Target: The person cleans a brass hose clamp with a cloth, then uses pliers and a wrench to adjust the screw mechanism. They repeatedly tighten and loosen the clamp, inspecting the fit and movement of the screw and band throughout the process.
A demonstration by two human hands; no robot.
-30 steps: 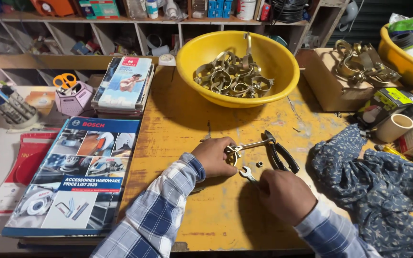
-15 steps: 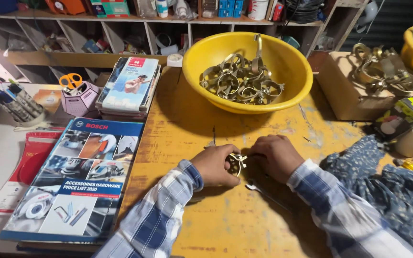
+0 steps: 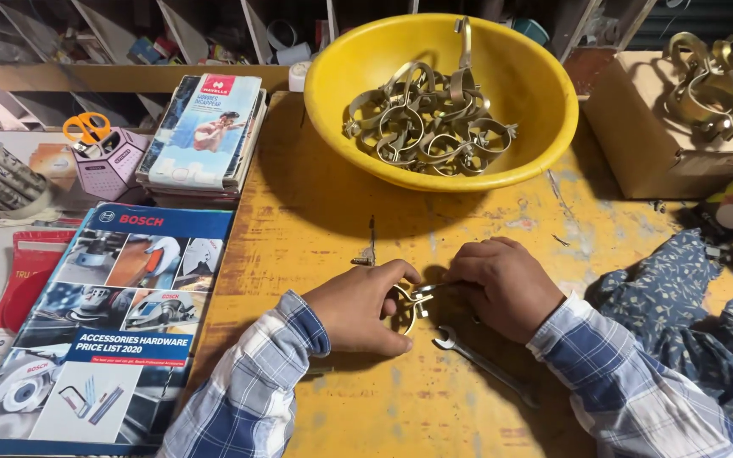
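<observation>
My left hand (image 3: 358, 307) grips a small brass-coloured pipe clamp (image 3: 404, 307) and holds it against the yellow wooden table (image 3: 316, 212). My right hand (image 3: 502, 284) is closed over a thin metal tool whose tip (image 3: 424, 290) reaches the clamp; the rest of the tool is hidden under the hand. A small open-ended spanner (image 3: 477, 360) lies on the table just below my right hand. Both sleeves are blue and white plaid.
A yellow bowl (image 3: 536, 110) of metal clamps stands behind my hands. A cardboard box (image 3: 646, 127) with more clamps sits at the right, a blue patterned cloth (image 3: 689, 331) beside my right arm. Catalogues (image 3: 103, 322), a booklet stack (image 3: 201, 127), scissors (image 3: 86, 129) and pens lie left.
The black-handled pliers seen a second ago are out of sight. My right hand has moved up beside the left onto the clamp. The view has come closer.
</observation>
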